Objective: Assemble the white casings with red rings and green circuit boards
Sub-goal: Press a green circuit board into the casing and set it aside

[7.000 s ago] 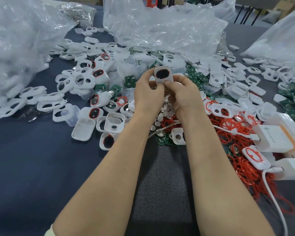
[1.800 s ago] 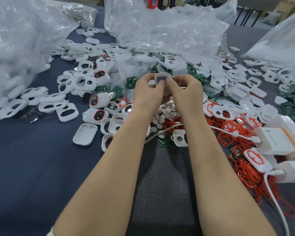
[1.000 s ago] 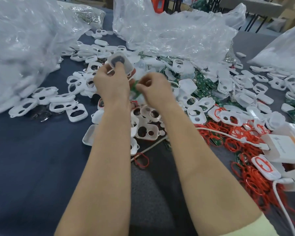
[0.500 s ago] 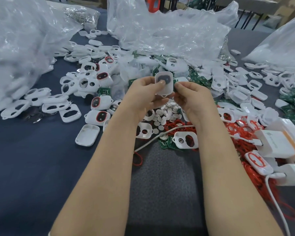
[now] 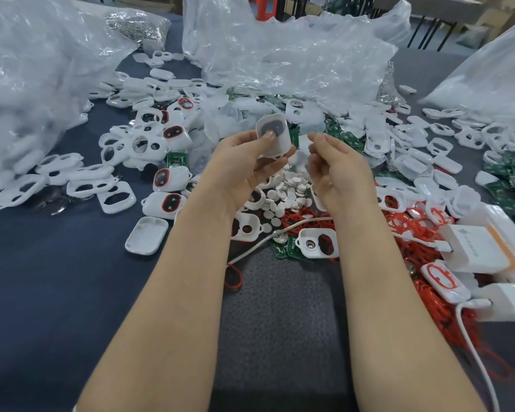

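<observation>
Your left forearm (image 5: 167,292) and right forearm (image 5: 384,292) are bare from the wrists back to the bottom edge of the view. Your left grip (image 5: 244,162) and right grip (image 5: 336,165) are bare hands with short nails. A pale sliver of sleeve (image 5: 75,408) shows at the left arm's lower end.

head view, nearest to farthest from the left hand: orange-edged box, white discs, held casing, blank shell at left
1. casing, gripped in the left hand itself.
2. white discs, just below it, toward the right.
3. blank shell, lying flat at lower left.
4. orange-edged box, far right.
</observation>
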Demonstrator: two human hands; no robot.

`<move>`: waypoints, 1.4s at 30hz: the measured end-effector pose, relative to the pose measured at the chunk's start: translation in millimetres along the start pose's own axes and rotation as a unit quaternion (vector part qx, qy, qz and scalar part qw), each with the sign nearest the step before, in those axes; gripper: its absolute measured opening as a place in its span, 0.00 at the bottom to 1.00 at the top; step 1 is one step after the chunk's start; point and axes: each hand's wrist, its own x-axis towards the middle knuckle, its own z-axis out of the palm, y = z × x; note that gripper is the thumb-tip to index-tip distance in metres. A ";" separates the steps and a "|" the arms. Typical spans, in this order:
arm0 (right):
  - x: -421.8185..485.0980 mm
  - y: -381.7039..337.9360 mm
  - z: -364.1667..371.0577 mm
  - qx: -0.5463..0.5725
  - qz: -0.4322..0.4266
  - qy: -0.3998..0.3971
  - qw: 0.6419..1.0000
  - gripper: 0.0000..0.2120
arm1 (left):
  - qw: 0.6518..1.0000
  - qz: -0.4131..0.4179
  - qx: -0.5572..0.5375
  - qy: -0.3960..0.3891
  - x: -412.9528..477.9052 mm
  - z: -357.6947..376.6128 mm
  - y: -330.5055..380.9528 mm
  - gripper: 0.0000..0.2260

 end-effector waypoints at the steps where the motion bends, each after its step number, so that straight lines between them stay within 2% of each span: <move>1: -0.4 0.6 -1.8 -0.116 -0.048 0.038 0.991 0.06 | 1.000 0.004 0.005 0.009 0.7 -0.4 -0.3 0.02; 3: -2.8 4.4 -3.5 -0.330 -0.144 0.081 0.929 0.10 | 1.000 0.010 0.016 0.020 1.6 -0.8 -0.8 0.02; 4: -5.6 5.6 -1.5 -0.377 -0.181 0.082 0.905 0.12 | 0.999 0.011 0.024 0.023 1.8 -0.6 -1.3 0.02; 5: -7.5 6.3 0.9 -0.386 -0.202 0.072 0.897 0.13 | 0.999 0.013 0.033 0.023 2.1 -0.2 -2.1 0.03; 7: -7.8 6.0 4.7 -0.363 -0.202 0.033 0.909 0.13 | 0.998 0.015 0.053 0.017 2.0 0.8 -4.0 0.03; 10: -4.7 6.1 6.8 -0.314 -0.149 -0.021 0.937 0.09 | 0.996 0.015 0.083 0.002 1.6 2.5 -6.1 0.03; 13: -3.0 6.4 4.0 -0.272 -0.126 -0.002 0.954 0.04 | 0.997 0.007 0.074 0.002 1.5 3.3 -6.3 0.03; 16: -3.0 4.5 1.8 -0.189 -0.104 0.037 0.976 0.07 | 0.997 0.010 0.069 0.039 3.1 2.1 -5.5 0.03; 20: -3.1 1.9 0.6 -0.104 -0.079 0.030 0.991 0.05 | 0.994 0.022 0.083 0.065 5.8 -0.3 -6.8 0.11; 24: -2.9 0.5 1.0 -0.099 -0.078 0.015 0.992 0.04 | 0.989 0.045 0.121 0.067 3.9 0.5 -7.9 0.06; 27: -2.4 -1.1 -0.2 -0.101 -0.088 0.004 0.991 0.05 | 0.986 0.042 0.142 0.075 4.5 1.1 -9.5 0.07; 35: -6.0 -14.0 -7.7 -0.172 -0.201 0.028 0.964 0.06 | 0.991 -0.014 0.125 0.038 5.2 3.1 -9.7 0.04; 42: -11.1 -13.9 -0.5 -0.300 -0.246 -0.054 0.920 0.08 | 0.992 -0.018 0.127 0.011 6.5 1.9 -10.8 0.14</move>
